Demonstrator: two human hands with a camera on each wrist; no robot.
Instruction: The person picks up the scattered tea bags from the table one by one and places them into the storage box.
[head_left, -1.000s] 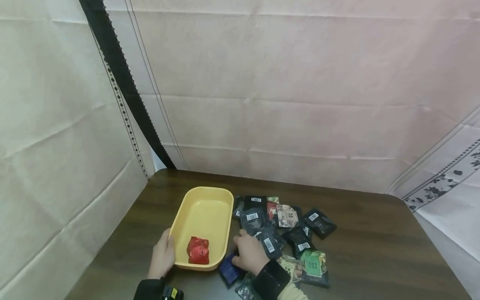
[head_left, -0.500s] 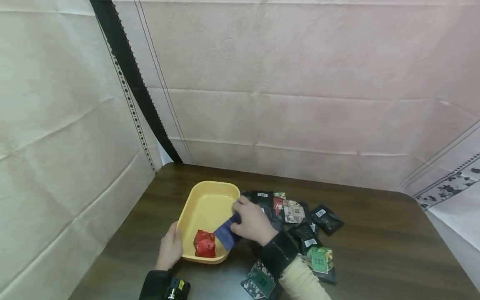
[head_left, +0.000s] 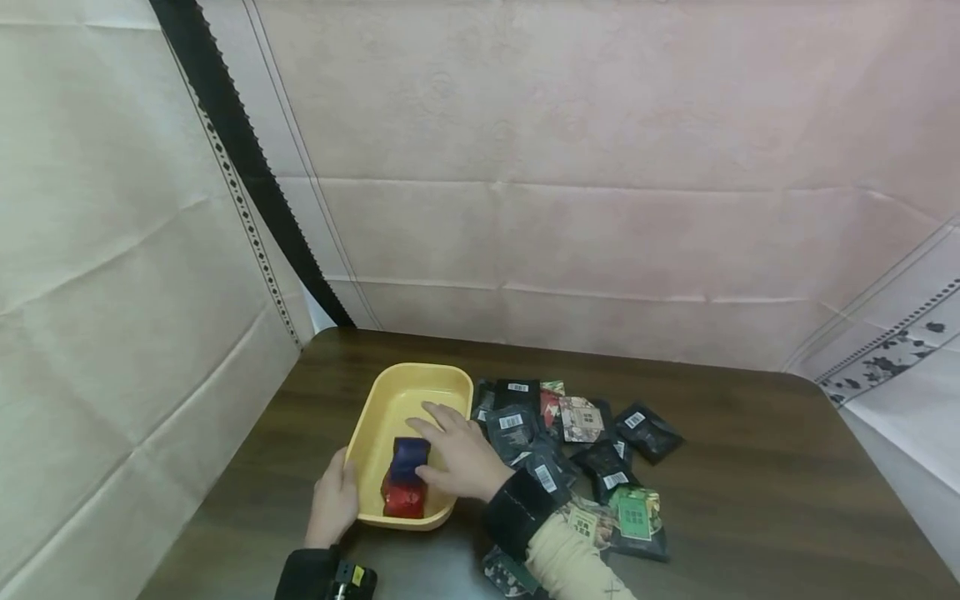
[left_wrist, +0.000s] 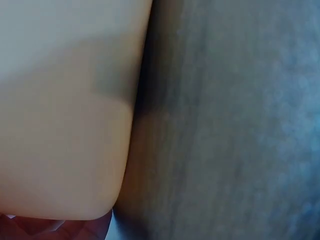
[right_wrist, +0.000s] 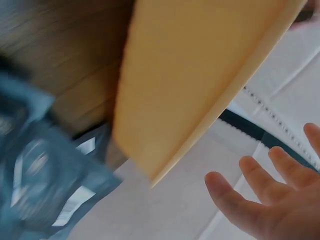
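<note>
A yellow plastic tray (head_left: 375,417) stands on the table; a crinkled red packet (head_left: 405,502) lies in its near end. Just behind and partly over the red one lies a dark blue packet (head_left: 410,454). My left hand (head_left: 332,504) holds the tray by its left side; in the left wrist view its fingers (left_wrist: 60,230) show dimly past the tray wall. Above the tray's right side is my right hand (head_left: 461,458), fingers spread and holding nothing, its thumb close to the blue packet. In the right wrist view the right hand (right_wrist: 270,195) has its fingers apart.
Right of the tray lies a loose pile of small packets, several black with white labels (head_left: 543,475). A green-labelled packet (head_left: 636,517) lies at its near right. Another packet (head_left: 510,575) is partly under the right sleeve. Pale cloth (head_left: 562,208) hangs behind the table.
My right hand has picked up the blue packet from beside the tray, carried it left over the rim and let it go by the red packet. The left hand has stayed at the tray's side.
</note>
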